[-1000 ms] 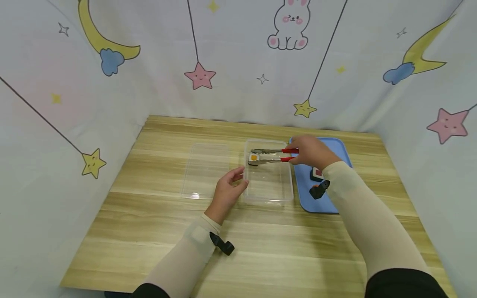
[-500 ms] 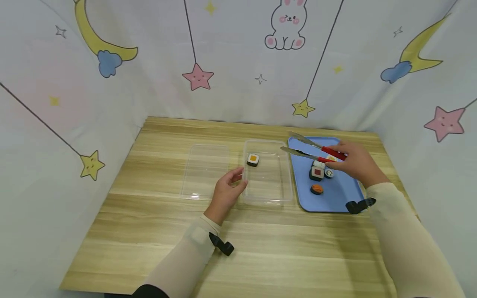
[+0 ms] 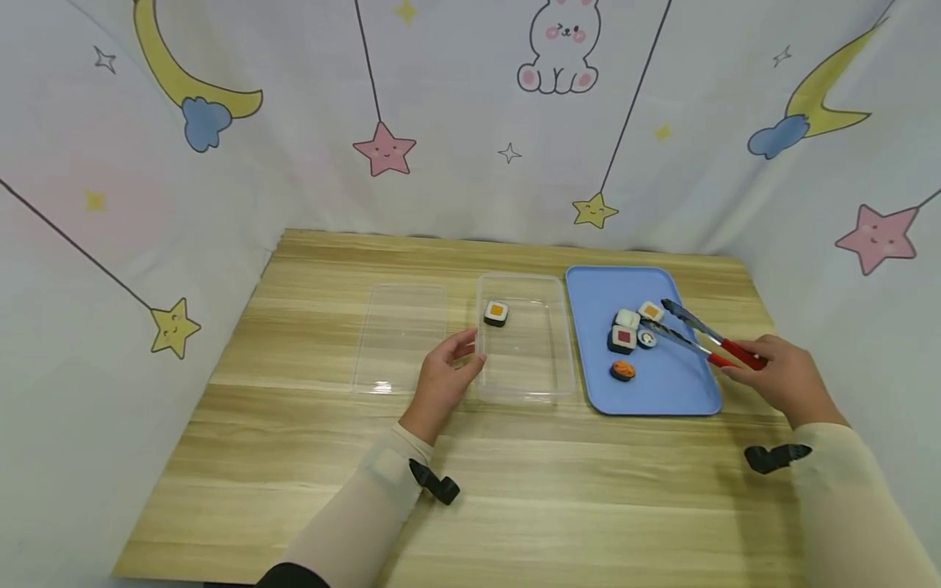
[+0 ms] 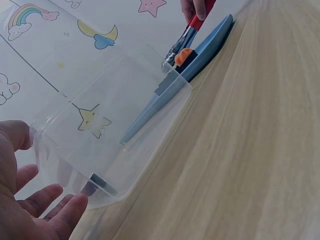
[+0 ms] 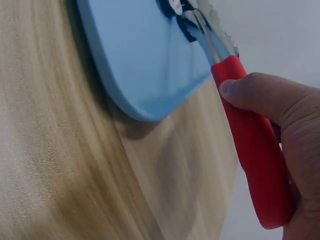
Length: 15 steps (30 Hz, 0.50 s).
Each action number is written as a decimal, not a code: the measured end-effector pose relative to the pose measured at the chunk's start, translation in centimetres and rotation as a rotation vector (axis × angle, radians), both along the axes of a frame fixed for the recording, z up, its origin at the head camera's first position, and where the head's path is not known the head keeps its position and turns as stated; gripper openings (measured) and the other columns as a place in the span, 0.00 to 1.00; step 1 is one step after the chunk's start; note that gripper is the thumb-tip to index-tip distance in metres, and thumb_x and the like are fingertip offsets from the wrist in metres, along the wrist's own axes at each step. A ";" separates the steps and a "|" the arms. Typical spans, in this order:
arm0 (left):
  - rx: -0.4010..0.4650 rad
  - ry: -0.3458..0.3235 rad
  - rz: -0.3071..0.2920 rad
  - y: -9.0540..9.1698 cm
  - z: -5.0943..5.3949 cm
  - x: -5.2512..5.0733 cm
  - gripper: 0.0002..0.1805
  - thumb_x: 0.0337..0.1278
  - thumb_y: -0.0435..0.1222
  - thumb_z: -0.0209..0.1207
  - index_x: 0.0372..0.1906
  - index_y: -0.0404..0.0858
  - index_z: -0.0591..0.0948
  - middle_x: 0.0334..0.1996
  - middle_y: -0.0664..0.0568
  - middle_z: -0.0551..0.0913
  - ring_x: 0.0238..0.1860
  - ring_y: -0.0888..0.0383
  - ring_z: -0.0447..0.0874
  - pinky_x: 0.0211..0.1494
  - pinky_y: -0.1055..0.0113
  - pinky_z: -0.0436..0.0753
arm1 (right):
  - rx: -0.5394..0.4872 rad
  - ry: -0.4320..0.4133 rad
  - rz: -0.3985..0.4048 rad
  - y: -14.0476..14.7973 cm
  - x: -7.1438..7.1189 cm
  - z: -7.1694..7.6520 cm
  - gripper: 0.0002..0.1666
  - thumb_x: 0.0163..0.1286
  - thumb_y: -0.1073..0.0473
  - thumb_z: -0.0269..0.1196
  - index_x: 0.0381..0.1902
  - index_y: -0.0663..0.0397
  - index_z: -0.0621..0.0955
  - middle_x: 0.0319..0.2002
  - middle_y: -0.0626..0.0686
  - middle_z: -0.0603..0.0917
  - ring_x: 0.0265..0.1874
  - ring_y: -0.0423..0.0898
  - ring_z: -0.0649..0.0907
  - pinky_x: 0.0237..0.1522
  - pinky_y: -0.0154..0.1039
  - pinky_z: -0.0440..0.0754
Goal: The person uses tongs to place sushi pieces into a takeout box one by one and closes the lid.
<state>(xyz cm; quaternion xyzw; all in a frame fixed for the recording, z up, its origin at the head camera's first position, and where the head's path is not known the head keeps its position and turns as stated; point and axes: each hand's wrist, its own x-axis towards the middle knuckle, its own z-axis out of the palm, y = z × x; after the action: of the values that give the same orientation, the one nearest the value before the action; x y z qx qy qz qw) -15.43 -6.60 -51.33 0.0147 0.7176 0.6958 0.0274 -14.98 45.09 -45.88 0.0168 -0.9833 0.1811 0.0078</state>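
Note:
My right hand (image 3: pixel 783 377) grips red-handled metal tongs (image 3: pixel 724 353), whose spread tips lie over the blue tray (image 3: pixel 588 384), around an orange-centred sushi piece (image 3: pixel 651 310). Contact there cannot be made out. On the tray sit a white piece (image 3: pixel 627 318), a red-centred sushi roll (image 3: pixel 622 338), a small round roll (image 3: pixel 646 338) and an orange-topped piece (image 3: pixel 622 371). One orange-centred sushi roll (image 3: pixel 496 313) lies in the clear plastic container (image 3: pixel 525 392), at its back left. Against the container's left wall rests my left hand (image 3: pixel 444 377), its fingers (image 4: pixel 70 212) relaxed and spread.
A clear flat lid (image 3: pixel 400 339) lies left of the container on the wooden table (image 3: pixel 470 506). The tray stands just right of the container. A printed white curtain (image 3: pixel 456 188) closes off the back and sides.
The tongs have left the sushi roll in the container. My right hand has carried them rightward over the tray, then lowered them among the sushi pieces. My left hand stays put.

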 end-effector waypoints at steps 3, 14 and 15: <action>0.001 -0.004 0.002 0.0 0.1 0.0 0.28 0.66 0.33 0.67 0.69 0.34 0.78 0.66 0.42 0.79 0.65 0.45 0.79 0.61 0.53 0.82 | -0.014 0.015 0.000 0.2 0.2 -0.6 0.34 0.63 0.49 0.77 0.58 0.68 0.84 0.41 0.63 0.84 0.36 0.57 0.79 0.32 0.42 0.76; 0.001 -0.047 -0.002 0.2 1.2 0.3 0.28 0.66 0.28 0.65 0.70 0.31 0.76 0.68 0.36 0.76 0.67 0.38 0.76 0.64 0.49 0.80 | -0.030 0.059 -0.004 -0.2 0.2 -0.2 0.30 0.62 0.53 0.78 0.55 0.69 0.85 0.40 0.64 0.86 0.36 0.57 0.80 0.31 0.41 0.76; -0.001 -0.047 -0.005 0.1 1.6 0.4 0.27 0.66 0.28 0.65 0.69 0.31 0.76 0.68 0.35 0.76 0.67 0.38 0.75 0.64 0.50 0.80 | -0.032 0.060 -0.010 -0.2 0.1 0.1 0.30 0.62 0.53 0.78 0.55 0.70 0.85 0.41 0.64 0.86 0.36 0.57 0.80 0.31 0.40 0.76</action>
<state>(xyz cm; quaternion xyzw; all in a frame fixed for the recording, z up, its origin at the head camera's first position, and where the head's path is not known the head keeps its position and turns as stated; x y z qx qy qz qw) -14.98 -6.47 -49.70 0.0005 0.7170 0.6956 0.0460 -14.84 44.85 -45.82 0.0174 -0.9797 0.1960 0.0382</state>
